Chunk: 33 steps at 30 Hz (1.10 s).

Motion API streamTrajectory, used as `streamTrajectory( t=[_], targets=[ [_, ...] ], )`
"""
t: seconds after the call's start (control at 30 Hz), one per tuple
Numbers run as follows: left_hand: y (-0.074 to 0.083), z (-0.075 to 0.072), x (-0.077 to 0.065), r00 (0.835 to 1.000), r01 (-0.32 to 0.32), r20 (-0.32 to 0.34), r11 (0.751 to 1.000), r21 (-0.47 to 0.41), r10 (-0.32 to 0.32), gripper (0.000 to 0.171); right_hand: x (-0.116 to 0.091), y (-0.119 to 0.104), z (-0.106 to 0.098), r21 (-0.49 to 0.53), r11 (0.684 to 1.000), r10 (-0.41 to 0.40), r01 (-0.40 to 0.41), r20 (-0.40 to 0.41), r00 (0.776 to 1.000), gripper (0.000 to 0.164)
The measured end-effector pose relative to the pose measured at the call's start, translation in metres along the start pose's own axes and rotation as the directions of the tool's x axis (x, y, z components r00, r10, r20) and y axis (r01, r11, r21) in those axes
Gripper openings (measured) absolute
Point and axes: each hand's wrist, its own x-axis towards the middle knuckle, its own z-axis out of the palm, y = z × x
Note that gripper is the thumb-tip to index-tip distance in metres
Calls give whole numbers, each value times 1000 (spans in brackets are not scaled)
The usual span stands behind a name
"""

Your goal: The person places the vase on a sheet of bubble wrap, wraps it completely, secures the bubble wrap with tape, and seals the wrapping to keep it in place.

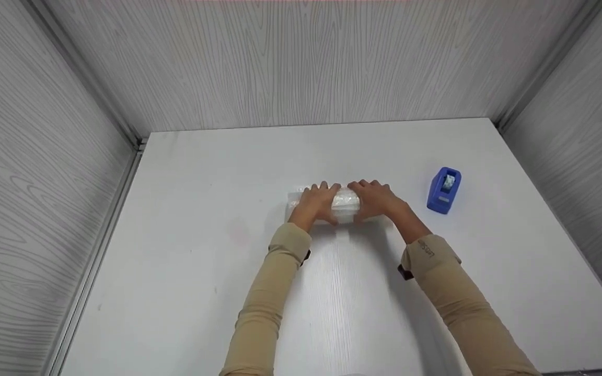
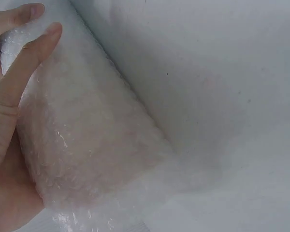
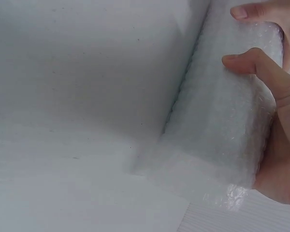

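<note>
A roll-shaped bundle of clear bubble wrap (image 1: 345, 203) lies crosswise on the white table. My left hand (image 1: 321, 201) grips its left part, fingers over the far side and thumb on the near side. To the right, my right hand (image 1: 374, 199) holds it the same way, with a short stretch of wrap showing between the hands. In the left wrist view, the bubble wrap (image 2: 92, 121) extends past the hand as a loose, flattened end. The right wrist view shows a similar thin flap on the bubble wrap (image 3: 208, 116). What the wrap encloses cannot be made out.
A blue tape dispenser (image 1: 443, 191) with a roll of tape stands on the table (image 1: 201, 183), right of the hands. Grey wood-grain panels (image 1: 290, 68) rise at the back, left and right edges.
</note>
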Motion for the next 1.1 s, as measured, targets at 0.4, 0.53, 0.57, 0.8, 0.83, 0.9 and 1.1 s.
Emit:
streamTrajectory(
  t=[0.4, 0.53, 0.57, 0.8, 0.83, 0.9, 1.1],
  targets=[
    [-3, -6, -1, 1000, 17, 15, 1000, -15, -17, 85, 2, 0, 1, -31, 998, -61, 60, -41, 997, 83],
    [2, -6, 0, 998, 42, 46, 999, -24, -41, 87, -1, -5, -1, -80, 997, -16, 16, -4, 1000, 82],
    [4, -6, 0, 997, 48, 56, 998, -27, -47, 88, -2, -7, -1, -100, 995, 6, -5, 9, 1000, 83],
    [7, -8, 2, 989, 86, 127, 992, -95, -74, 90, -10, -16, 10, -179, 984, -20, 6, -75, 997, 93],
    [6, -9, 2, 988, 87, 137, 990, -113, -72, 90, -10, -16, 13, -179, 984, -39, 20, -106, 994, 92],
    [4, -10, 2, 986, 89, 155, 986, -143, -66, 90, -9, -14, 19, -180, 983, -74, 42, -171, 982, 89],
    [3, -10, 1, 990, 64, 129, 996, -65, -56, 91, -3, -10, 24, -153, 986, -106, 70, -242, 965, 86]
  ],
)
